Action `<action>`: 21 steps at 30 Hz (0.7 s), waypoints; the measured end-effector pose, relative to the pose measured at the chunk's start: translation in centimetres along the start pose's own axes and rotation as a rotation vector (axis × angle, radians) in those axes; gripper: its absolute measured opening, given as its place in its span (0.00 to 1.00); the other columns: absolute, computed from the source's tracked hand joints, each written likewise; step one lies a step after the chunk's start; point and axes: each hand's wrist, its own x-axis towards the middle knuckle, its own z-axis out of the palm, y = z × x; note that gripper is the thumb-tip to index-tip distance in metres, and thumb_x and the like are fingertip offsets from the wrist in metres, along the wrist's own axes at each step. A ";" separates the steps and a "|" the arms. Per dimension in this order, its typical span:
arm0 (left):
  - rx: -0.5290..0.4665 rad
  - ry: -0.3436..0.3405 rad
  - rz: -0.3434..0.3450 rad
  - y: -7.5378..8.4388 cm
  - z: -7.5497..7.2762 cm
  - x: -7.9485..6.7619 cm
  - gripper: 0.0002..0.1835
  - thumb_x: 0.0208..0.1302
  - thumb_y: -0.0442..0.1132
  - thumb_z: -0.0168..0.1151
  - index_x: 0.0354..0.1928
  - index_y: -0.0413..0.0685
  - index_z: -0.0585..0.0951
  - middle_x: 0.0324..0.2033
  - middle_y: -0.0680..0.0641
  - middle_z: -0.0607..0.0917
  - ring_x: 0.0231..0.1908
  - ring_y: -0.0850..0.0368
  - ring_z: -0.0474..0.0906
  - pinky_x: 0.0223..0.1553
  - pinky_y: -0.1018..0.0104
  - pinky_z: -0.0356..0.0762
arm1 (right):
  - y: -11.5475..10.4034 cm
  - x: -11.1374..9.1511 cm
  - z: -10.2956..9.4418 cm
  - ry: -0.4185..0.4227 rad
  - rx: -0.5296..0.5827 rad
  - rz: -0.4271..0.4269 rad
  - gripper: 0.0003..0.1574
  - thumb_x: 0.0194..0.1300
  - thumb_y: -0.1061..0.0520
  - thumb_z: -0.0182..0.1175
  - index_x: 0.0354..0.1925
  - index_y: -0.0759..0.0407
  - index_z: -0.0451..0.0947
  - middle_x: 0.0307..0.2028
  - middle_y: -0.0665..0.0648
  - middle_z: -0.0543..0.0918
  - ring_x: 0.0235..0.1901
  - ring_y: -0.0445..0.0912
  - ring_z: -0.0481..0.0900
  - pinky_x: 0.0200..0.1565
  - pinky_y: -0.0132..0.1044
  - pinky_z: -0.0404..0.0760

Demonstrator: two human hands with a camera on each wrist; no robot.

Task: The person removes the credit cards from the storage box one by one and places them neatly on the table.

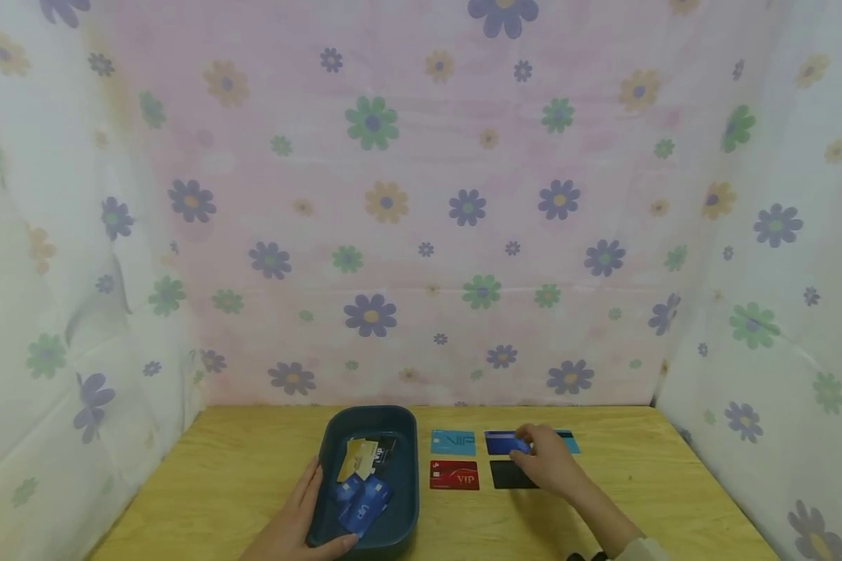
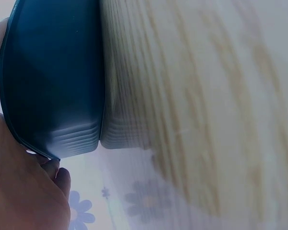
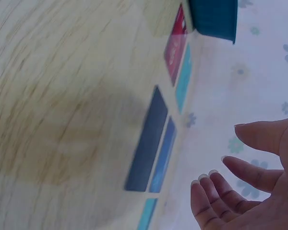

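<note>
My left hand (image 1: 296, 510) holds the dark teal plastic bin (image 1: 412, 499) at its near left corner, fingers along the outer side and thumb at the near rim. Inside lie a gold card (image 1: 352, 458), a black-edged Vip card (image 1: 384, 456) and overlapping blue cards (image 1: 365, 506). My right hand (image 1: 550, 461) hovers over the cards at the right, thumb and fingers apart in the right wrist view, with nothing between them. Below it lie a dark blue card (image 1: 498, 442), a black card (image 1: 508, 474) and a light blue card (image 1: 570, 442), partly covered in the head view.
Between the bin and my right hand, a light blue VIP card (image 1: 453, 442) lies behind a red VIP card (image 1: 454, 475). The wooden table (image 1: 203, 475) meets flowered cloth (image 1: 421, 234) at the back and both sides.
</note>
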 end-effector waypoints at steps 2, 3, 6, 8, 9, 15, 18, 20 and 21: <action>-0.004 0.000 -0.004 0.0 0.0 0.0 0.66 0.57 0.66 0.70 0.80 0.33 0.44 0.80 0.33 0.42 0.73 0.23 0.54 0.60 0.26 0.69 | -0.5 0.0 0.0 -0.005 0.001 -0.001 0.18 0.65 0.62 0.67 0.52 0.69 0.80 0.47 0.67 0.80 0.40 0.54 0.81 0.42 0.51 0.83; -0.005 0.001 -0.006 0.0 0.0 -0.1 0.66 0.57 0.66 0.70 0.80 0.33 0.44 0.80 0.33 0.42 0.72 0.23 0.54 0.60 0.26 0.69 | -0.7 -0.1 0.1 -0.009 0.004 -0.002 0.18 0.66 0.62 0.67 0.52 0.69 0.80 0.47 0.67 0.80 0.41 0.54 0.81 0.42 0.52 0.83; -0.008 0.002 -0.003 0.0 0.0 -0.1 0.65 0.58 0.66 0.70 0.80 0.33 0.44 0.80 0.33 0.42 0.73 0.23 0.54 0.60 0.26 0.69 | -1.3 -0.2 0.2 -0.021 0.018 -0.004 0.18 0.66 0.62 0.67 0.53 0.67 0.80 0.47 0.66 0.79 0.42 0.55 0.81 0.43 0.52 0.84; -0.006 0.003 0.001 0.0 0.0 -0.1 0.65 0.58 0.66 0.69 0.80 0.34 0.44 0.80 0.33 0.42 0.73 0.23 0.54 0.60 0.26 0.68 | -1.7 -0.3 0.3 -0.028 0.022 -0.015 0.18 0.66 0.62 0.68 0.53 0.67 0.80 0.48 0.66 0.79 0.42 0.56 0.82 0.44 0.53 0.84; -0.006 0.002 0.002 0.0 0.0 -0.1 0.65 0.58 0.66 0.69 0.80 0.34 0.44 0.80 0.33 0.42 0.73 0.23 0.53 0.60 0.25 0.68 | -1.8 -0.3 0.4 -0.033 0.025 -0.021 0.18 0.66 0.62 0.68 0.53 0.66 0.80 0.48 0.66 0.79 0.43 0.56 0.82 0.44 0.53 0.84; -0.001 0.003 0.004 -0.1 0.1 0.0 0.65 0.58 0.66 0.69 0.80 0.34 0.44 0.80 0.33 0.42 0.73 0.24 0.53 0.61 0.26 0.68 | -2.7 -0.5 0.9 -0.073 0.038 -0.077 0.22 0.67 0.58 0.68 0.56 0.67 0.79 0.49 0.65 0.78 0.43 0.54 0.81 0.43 0.52 0.84; 0.006 0.002 0.001 -0.1 0.1 0.0 0.65 0.58 0.67 0.69 0.81 0.34 0.44 0.80 0.33 0.42 0.73 0.24 0.53 0.61 0.26 0.68 | -3.0 -0.6 1.3 -0.097 0.049 -0.107 0.23 0.69 0.57 0.67 0.57 0.67 0.78 0.51 0.66 0.77 0.44 0.53 0.80 0.43 0.51 0.84; 0.009 -0.001 -0.003 -0.1 0.0 0.0 0.66 0.58 0.67 0.69 0.81 0.34 0.43 0.80 0.33 0.42 0.73 0.24 0.54 0.61 0.26 0.68 | -3.3 -0.7 1.6 -0.113 0.063 -0.124 0.23 0.69 0.56 0.66 0.57 0.66 0.78 0.51 0.66 0.76 0.44 0.54 0.80 0.43 0.50 0.84; 0.009 -0.002 -0.005 -0.1 0.0 0.0 0.66 0.58 0.67 0.69 0.81 0.34 0.43 0.80 0.33 0.41 0.73 0.24 0.54 0.60 0.26 0.68 | -3.5 -0.7 1.8 -0.120 0.074 -0.133 0.22 0.69 0.57 0.66 0.57 0.67 0.77 0.51 0.66 0.76 0.45 0.55 0.80 0.43 0.50 0.84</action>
